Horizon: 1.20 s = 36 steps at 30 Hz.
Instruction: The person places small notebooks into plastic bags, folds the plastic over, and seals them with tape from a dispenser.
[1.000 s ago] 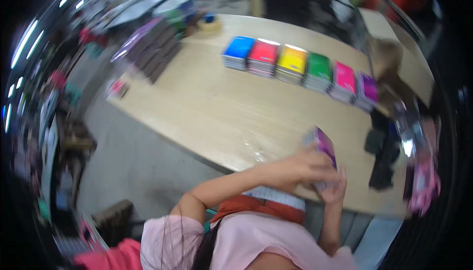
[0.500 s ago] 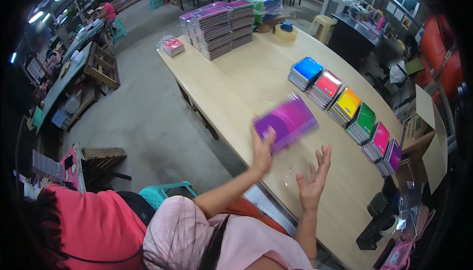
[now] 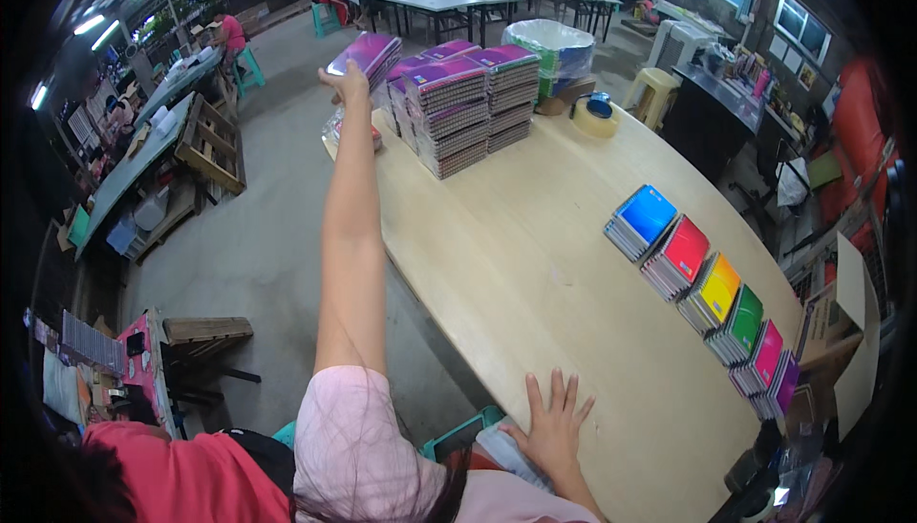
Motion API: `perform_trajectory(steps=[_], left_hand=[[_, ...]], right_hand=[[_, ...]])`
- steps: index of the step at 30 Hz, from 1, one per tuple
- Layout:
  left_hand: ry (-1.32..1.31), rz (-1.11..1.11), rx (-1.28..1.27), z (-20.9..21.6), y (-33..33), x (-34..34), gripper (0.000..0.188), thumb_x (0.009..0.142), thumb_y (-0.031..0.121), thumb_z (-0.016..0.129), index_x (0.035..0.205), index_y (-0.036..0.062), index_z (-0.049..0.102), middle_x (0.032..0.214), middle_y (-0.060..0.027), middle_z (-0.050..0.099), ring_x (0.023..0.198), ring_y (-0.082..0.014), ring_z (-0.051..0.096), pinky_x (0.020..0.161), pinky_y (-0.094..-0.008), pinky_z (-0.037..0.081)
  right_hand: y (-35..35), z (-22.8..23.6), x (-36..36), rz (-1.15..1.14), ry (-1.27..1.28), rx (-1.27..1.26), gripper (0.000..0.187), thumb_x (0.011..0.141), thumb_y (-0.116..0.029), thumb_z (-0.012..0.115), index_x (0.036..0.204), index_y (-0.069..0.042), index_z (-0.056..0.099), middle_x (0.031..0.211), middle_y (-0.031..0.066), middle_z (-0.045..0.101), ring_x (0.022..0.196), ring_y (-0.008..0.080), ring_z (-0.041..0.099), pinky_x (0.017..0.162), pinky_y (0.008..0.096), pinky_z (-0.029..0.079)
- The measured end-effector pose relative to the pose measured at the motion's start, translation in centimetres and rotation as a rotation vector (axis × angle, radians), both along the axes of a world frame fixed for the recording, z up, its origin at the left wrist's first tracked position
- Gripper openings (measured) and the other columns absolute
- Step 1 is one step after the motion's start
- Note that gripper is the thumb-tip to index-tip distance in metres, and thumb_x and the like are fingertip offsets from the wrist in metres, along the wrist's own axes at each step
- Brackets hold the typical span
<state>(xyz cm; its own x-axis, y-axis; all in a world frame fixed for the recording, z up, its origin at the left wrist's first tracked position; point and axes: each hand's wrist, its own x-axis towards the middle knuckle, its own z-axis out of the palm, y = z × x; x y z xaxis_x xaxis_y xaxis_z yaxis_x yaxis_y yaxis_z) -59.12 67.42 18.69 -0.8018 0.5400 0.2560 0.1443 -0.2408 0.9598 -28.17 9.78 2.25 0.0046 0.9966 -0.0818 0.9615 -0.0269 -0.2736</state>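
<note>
My left arm stretches to the far left corner of the table. My left hand (image 3: 346,82) grips a purple spiral notebook bundle (image 3: 371,51), several notebooks thick, raised just left of the tall stacks of purple spiral notebooks (image 3: 460,107). Whether the bundle touches those stacks I cannot tell. My right hand (image 3: 556,424) lies on the near edge of the wooden table (image 3: 497,265), fingers spread and nothing in it. Along the right side runs a slanting row of small notebook piles: blue (image 3: 646,214), red (image 3: 680,248), yellow (image 3: 714,284), green (image 3: 740,320), pink (image 3: 764,355) and purple (image 3: 783,384).
A roll of tape (image 3: 594,120) rests by the far edge, near a plastic-wrapped bin (image 3: 556,50). Partly behind my left wrist is a small wrapped red pack (image 3: 371,138). An open cardboard box (image 3: 829,327) stands at the right. A person in red (image 3: 191,470) is close at my left.
My left hand has gone from over the middle of the table to the far left stacks, holding purple notebooks. The right hand, raised before, has come down flat on the table.
</note>
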Motion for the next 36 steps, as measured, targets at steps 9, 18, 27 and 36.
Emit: perform_trajectory(steps=[9,18,27,36], left_hand=[[-0.131,-0.282,-0.140,-1.6,10.4,3.7,0.080,0.077,0.023,0.071,0.140,0.0062,0.024,0.125,-0.0362,0.043,0.109,-0.0350,0.058,0.091,-0.0477,0.050],[0.184,-0.553,-0.640,-2.2,8.4,4.8,0.083,0.090,0.047,0.054,0.150,0.0076,0.012,0.145,-0.0268,0.019,0.132,-0.0410,0.025,0.105,-0.0592,0.021],[0.226,-0.130,0.033,6.6,-4.4,7.4,0.093,0.090,0.042,0.061,0.157,0.0096,0.004,0.159,-0.0322,0.003,0.148,-0.0471,0.007,0.113,-0.0686,0.009],[0.607,-0.233,0.981,18.2,-32.9,12.2,0.083,0.088,0.032,0.067,0.149,0.0023,0.019,0.150,-0.0297,0.028,0.141,-0.0440,0.025,0.113,-0.0554,0.022]], right_hand=[[1.5,-0.1,0.0,-0.068,0.003,-0.105,0.095,0.068,-0.054,0.080,0.148,-0.023,0.039,0.155,0.0241,0.023,0.145,0.0496,0.010,0.105,0.0775,0.006],[1.8,-0.7,-0.5,-0.103,-0.011,-0.084,0.098,0.064,-0.048,0.084,0.147,-0.018,0.039,0.156,0.0238,0.021,0.145,0.0489,0.009,0.108,0.0751,0.007],[0.6,-0.7,-0.5,-0.059,-0.049,-0.020,0.100,0.068,-0.050,0.081,0.150,-0.015,0.036,0.157,0.0244,0.019,0.146,0.0485,0.009,0.108,0.0750,0.011],[-1.5,-0.1,0.5,0.041,0.221,0.150,0.091,0.073,-0.041,0.079,0.148,-0.012,0.038,0.153,0.0235,0.028,0.143,0.0450,0.024,0.108,0.0703,0.020]])
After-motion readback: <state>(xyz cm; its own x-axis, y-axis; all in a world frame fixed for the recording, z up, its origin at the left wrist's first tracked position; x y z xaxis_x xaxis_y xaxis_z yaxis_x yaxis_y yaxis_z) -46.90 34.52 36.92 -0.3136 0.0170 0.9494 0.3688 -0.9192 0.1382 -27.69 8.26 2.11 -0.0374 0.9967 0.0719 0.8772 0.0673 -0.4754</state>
